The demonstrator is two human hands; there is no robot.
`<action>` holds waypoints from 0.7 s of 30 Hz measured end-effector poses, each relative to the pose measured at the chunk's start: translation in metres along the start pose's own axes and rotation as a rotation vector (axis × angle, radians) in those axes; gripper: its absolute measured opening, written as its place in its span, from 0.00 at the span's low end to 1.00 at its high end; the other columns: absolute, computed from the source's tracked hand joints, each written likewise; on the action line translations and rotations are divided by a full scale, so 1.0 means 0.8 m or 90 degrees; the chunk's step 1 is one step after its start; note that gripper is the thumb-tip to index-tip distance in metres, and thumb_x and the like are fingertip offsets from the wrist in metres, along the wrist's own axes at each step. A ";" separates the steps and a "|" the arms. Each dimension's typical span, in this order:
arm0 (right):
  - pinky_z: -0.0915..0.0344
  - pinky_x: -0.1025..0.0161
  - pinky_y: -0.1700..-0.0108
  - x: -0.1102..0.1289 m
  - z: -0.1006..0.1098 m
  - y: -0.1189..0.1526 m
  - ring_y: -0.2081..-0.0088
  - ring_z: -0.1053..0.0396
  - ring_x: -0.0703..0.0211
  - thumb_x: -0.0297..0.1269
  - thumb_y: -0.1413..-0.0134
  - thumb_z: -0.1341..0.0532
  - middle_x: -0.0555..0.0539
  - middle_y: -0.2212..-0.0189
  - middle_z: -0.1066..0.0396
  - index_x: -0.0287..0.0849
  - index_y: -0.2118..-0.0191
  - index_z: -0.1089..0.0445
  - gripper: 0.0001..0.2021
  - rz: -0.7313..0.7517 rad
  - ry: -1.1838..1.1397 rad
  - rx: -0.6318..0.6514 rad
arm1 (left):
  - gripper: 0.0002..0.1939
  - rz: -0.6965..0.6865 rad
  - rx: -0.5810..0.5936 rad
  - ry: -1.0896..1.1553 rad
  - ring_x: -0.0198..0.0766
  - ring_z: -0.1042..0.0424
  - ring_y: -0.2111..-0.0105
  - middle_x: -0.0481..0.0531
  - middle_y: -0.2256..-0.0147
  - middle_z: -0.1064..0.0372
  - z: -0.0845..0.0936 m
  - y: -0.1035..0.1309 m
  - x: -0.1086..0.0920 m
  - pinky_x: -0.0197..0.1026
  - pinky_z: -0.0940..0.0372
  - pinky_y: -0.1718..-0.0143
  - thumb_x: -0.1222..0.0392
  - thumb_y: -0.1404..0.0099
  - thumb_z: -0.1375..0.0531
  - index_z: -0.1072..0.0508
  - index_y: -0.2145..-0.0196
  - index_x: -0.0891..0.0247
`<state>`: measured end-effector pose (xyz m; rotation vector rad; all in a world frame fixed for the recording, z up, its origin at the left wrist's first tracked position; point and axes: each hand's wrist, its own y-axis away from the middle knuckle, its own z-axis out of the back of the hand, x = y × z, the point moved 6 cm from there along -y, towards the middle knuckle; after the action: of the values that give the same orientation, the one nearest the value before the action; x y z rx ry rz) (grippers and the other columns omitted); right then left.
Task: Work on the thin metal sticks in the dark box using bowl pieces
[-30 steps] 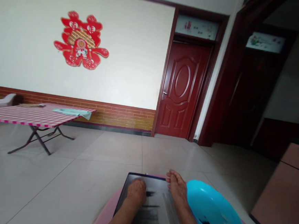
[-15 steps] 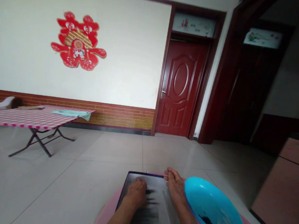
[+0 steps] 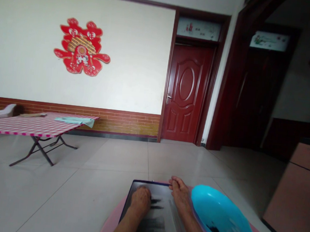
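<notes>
Head-worn view, facing forward (and down), near tray (image 3: 162, 192)

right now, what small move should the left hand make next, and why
Probably settle the upper dark strip in line with the lower strip: the left hand is right at its end, both lie side by side in the tray, and the right hand is at the far rim. The left hand's grip is hidden.

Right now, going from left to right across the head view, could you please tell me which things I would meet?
Checked table → left hand → right hand → blue basin → brown cabinet.
</notes>
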<state>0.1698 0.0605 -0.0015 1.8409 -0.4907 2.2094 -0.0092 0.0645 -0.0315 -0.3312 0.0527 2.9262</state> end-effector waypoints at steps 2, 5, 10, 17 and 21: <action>0.30 0.62 0.67 -0.002 -0.001 -0.001 0.64 0.25 0.54 0.43 0.54 0.49 0.41 0.62 0.24 0.40 0.58 0.31 0.20 -0.005 0.001 -0.004 | 0.18 0.001 0.001 -0.010 0.43 0.33 0.51 0.60 0.54 0.30 0.000 0.001 -0.002 0.41 0.41 0.50 0.68 0.36 0.53 0.27 0.55 0.67; 0.31 0.63 0.67 -0.003 -0.002 -0.002 0.64 0.25 0.54 0.44 0.53 0.49 0.42 0.62 0.24 0.41 0.58 0.31 0.19 0.001 -0.003 0.002 | 0.18 0.004 -0.001 -0.024 0.43 0.33 0.52 0.60 0.54 0.30 0.002 0.002 -0.005 0.41 0.40 0.51 0.69 0.36 0.53 0.28 0.55 0.67; 0.32 0.62 0.62 0.000 -0.002 -0.008 0.64 0.26 0.56 0.40 0.48 0.52 0.44 0.63 0.24 0.41 0.58 0.31 0.18 0.084 0.182 0.005 | 0.18 -0.001 -0.008 -0.041 0.43 0.32 0.52 0.60 0.55 0.30 0.002 0.002 -0.008 0.41 0.40 0.52 0.69 0.36 0.54 0.29 0.54 0.67; 0.37 0.61 0.56 -0.010 -0.018 0.014 0.60 0.28 0.50 0.20 0.62 0.45 0.40 0.69 0.24 0.40 0.75 0.27 0.12 0.157 0.426 0.052 | 0.17 -0.010 -0.029 -0.047 0.43 0.31 0.53 0.61 0.57 0.28 0.003 0.006 -0.008 0.40 0.39 0.52 0.69 0.36 0.53 0.28 0.56 0.66; 0.39 0.61 0.52 -0.021 -0.025 0.034 0.54 0.30 0.48 0.16 0.57 0.49 0.34 0.58 0.27 0.35 0.62 0.26 0.19 0.153 0.523 0.051 | 0.15 -0.033 -0.043 -0.053 0.43 0.31 0.54 0.62 0.59 0.28 0.005 0.009 -0.009 0.41 0.39 0.51 0.68 0.38 0.51 0.27 0.58 0.66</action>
<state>0.1446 0.0436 -0.0240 0.7741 -0.4587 2.8922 -0.0045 0.0567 -0.0255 -0.2171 -0.0669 2.8918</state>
